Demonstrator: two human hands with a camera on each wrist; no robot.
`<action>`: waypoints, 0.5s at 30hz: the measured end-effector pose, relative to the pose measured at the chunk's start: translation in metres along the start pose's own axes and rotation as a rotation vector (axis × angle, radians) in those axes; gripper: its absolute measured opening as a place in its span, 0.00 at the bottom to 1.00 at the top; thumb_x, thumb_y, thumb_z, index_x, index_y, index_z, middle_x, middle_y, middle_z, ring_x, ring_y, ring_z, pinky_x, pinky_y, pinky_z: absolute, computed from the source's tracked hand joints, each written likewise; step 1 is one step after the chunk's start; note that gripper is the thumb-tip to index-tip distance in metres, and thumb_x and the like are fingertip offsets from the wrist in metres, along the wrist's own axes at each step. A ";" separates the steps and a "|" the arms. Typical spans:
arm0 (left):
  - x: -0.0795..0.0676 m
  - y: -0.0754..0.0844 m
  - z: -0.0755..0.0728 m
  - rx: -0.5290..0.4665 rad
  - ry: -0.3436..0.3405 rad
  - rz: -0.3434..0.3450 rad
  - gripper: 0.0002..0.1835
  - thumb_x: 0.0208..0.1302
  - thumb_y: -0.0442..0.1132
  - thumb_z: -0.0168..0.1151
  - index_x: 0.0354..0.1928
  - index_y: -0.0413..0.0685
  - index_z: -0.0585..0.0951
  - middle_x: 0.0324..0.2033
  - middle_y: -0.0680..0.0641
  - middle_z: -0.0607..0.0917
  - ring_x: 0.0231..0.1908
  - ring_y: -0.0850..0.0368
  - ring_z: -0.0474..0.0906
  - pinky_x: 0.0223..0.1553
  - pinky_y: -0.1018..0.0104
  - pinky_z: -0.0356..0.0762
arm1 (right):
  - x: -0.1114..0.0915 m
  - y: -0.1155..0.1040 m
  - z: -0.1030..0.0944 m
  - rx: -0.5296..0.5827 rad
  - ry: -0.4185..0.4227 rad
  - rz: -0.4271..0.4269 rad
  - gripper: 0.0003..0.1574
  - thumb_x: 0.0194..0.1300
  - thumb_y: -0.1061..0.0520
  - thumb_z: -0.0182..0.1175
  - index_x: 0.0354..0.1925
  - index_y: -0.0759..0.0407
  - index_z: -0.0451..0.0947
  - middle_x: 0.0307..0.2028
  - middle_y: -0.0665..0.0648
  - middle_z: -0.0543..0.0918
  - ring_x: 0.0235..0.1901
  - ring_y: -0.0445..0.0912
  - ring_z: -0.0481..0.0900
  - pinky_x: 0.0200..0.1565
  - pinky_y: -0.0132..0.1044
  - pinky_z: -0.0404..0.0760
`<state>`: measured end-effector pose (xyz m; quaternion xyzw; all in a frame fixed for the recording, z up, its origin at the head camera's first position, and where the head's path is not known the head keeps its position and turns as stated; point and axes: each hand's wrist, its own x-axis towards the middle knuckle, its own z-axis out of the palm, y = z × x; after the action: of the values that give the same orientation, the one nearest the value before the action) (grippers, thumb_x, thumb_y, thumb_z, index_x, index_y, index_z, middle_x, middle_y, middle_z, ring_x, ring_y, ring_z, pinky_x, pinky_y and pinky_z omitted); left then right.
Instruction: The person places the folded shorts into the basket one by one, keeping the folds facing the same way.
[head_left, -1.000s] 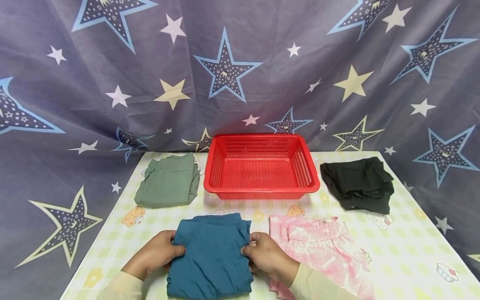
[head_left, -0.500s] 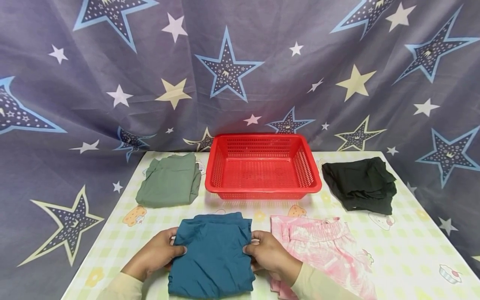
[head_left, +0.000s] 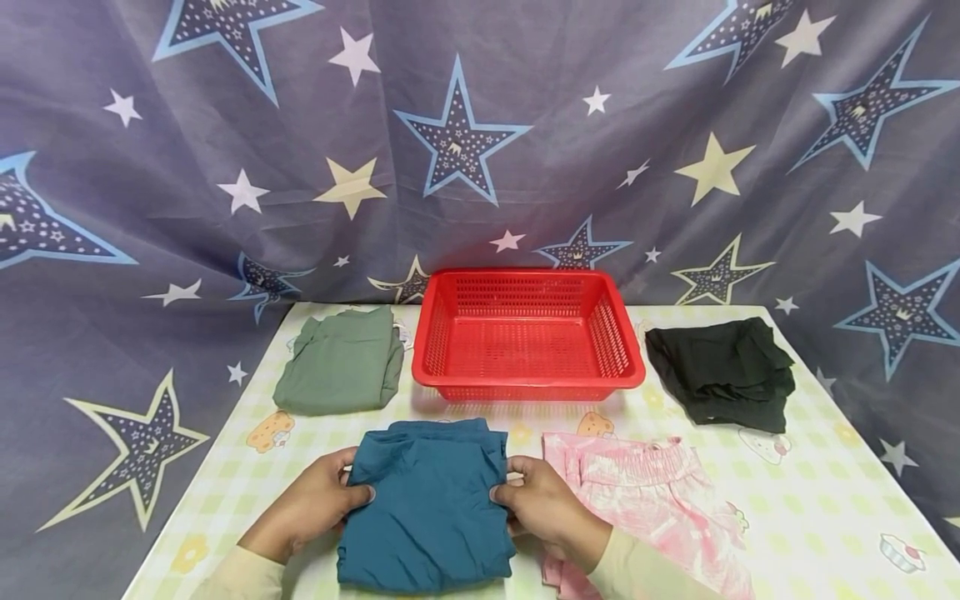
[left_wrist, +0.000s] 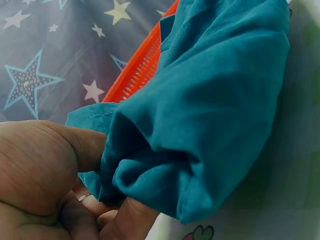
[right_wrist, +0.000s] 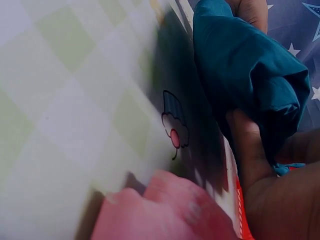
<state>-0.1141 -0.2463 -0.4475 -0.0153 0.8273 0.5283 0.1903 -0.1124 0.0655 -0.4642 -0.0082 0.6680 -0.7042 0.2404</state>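
A folded dark teal garment [head_left: 427,508] is held between both hands at the front of the table. My left hand [head_left: 315,500] grips its left edge, thumb on top and fingers underneath. On the opposite edge my right hand [head_left: 551,504] pinches it the same way. In the left wrist view the teal cloth [left_wrist: 210,100] bulges in a thick fold above the fingers. The right wrist view has the cloth [right_wrist: 245,65] raised off the table, with a shadow beneath. Pink shorts [head_left: 652,500] with a gathered waistband lie just right of the right hand, partly behind that forearm.
A red perforated plastic basket [head_left: 528,383] stands at the back middle with nothing in it. Folded grey-green cloth [head_left: 341,362] lies at back left, folded black cloth [head_left: 720,367] at back right. The checked tabletop [head_left: 832,508] ends at a star-patterned curtain [head_left: 450,233].
Both hands have raised the teal garment slightly, and its far edge has shifted a little toward the basket. The grip looks the same. The whole view has drifted slightly.
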 end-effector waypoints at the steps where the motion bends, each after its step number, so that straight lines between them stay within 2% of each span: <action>1: 0.000 0.001 0.000 0.002 0.003 0.000 0.32 0.62 0.30 0.65 0.69 0.37 0.72 0.27 0.46 0.86 0.22 0.55 0.78 0.19 0.59 0.77 | -0.001 -0.001 0.000 0.003 -0.001 -0.001 0.17 0.63 0.70 0.58 0.51 0.71 0.75 0.26 0.53 0.84 0.22 0.40 0.80 0.22 0.33 0.80; 5: -0.002 0.005 0.000 -0.007 0.004 0.011 0.31 0.63 0.30 0.65 0.69 0.36 0.71 0.29 0.46 0.87 0.23 0.54 0.79 0.20 0.57 0.77 | -0.004 -0.007 -0.002 0.005 -0.009 -0.006 0.17 0.63 0.70 0.58 0.51 0.70 0.75 0.25 0.53 0.84 0.23 0.41 0.80 0.23 0.34 0.80; 12: -0.005 0.008 -0.001 -0.071 -0.034 0.024 0.32 0.66 0.29 0.63 0.71 0.34 0.67 0.35 0.42 0.88 0.28 0.48 0.85 0.24 0.49 0.83 | -0.008 -0.013 -0.005 -0.004 -0.012 -0.012 0.17 0.63 0.69 0.58 0.52 0.70 0.75 0.27 0.55 0.86 0.24 0.41 0.82 0.25 0.35 0.82; 15: -0.007 0.011 0.000 -0.071 -0.024 0.020 0.32 0.65 0.29 0.63 0.71 0.35 0.68 0.34 0.42 0.88 0.28 0.48 0.85 0.24 0.50 0.83 | -0.009 -0.015 -0.006 -0.003 -0.016 -0.021 0.17 0.63 0.69 0.58 0.51 0.70 0.75 0.28 0.56 0.86 0.25 0.42 0.82 0.26 0.36 0.83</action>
<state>-0.1100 -0.2431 -0.4358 -0.0075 0.8057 0.5594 0.1944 -0.1108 0.0740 -0.4480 -0.0212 0.6669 -0.7057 0.2384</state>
